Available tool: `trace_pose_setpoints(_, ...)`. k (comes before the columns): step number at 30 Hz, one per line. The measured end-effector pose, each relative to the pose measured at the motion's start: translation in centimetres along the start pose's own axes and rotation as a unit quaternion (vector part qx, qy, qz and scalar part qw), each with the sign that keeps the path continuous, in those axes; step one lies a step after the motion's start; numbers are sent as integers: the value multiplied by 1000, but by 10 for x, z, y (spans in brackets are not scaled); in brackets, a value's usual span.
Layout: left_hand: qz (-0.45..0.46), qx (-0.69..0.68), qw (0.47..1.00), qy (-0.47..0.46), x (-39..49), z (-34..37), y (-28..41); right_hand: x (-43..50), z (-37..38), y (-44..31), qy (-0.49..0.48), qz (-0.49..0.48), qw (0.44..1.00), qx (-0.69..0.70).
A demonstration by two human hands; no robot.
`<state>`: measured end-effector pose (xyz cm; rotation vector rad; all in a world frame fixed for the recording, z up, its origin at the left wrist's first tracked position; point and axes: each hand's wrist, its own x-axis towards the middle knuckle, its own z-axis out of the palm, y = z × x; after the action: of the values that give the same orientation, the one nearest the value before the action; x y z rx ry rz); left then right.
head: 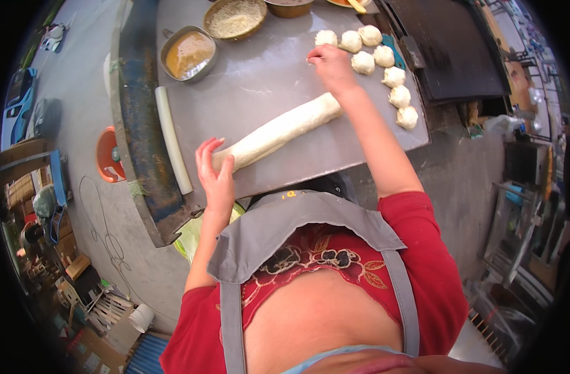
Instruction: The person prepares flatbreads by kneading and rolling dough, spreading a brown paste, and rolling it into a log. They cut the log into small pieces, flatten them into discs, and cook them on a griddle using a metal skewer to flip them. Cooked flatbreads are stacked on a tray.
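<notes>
A long, pale dough roll [285, 128] lies slantwise on the grey metal worktop [261, 89]. My left hand [215, 170] is at its left end, with the dough between thumb and fingers. My right hand [331, 63] is beyond the roll's right end, beside the leftmost dough ball [326, 38]. Its fingers are bent, the palm faces away, and a small pale bit shows at the fingertips. Several more dough balls [362, 62] form a bent row along the right side. My right forearm passes over the roll's right end.
A white rolling pin [173, 140] lies along the left edge. At the back stand a metal bowl of orange-yellow liquid [190, 51] and a bowl of pale seeds or crumbs [235, 17]. Beside the dough balls lies a teal tool [393, 50]. A dark griddle-like surface [458, 46] adjoins at right.
</notes>
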<state>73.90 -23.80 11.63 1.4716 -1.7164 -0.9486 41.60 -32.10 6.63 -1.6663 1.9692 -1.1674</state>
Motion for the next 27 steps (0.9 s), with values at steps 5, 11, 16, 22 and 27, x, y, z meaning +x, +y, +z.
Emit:
trace_pose_setpoints(5, 56, -23, 998, 23, 31, 22, 23, -79, -54, -2, 21, 244, 960, 135)
trace_pose_setpoints(11, 45, -137, 987, -70, 82, 62, 38, -120, -50, -4, 72, 229, 966, 92)
trace_pose_setpoints(16, -2, -199, 953, -228, 122, 107, 33, -111, -15, -36, 54, 229, 967, -95)
trace_pose_setpoints(22, -239, -364, 801, -411, 123, 136, 43, -87, -14, -63, 38, 229, 907, 352)
trace_pose_setpoints(27, -254, -480, 597, -591, 106, 114, 55, -74, -42, -67, 11, 172, 897, 407)
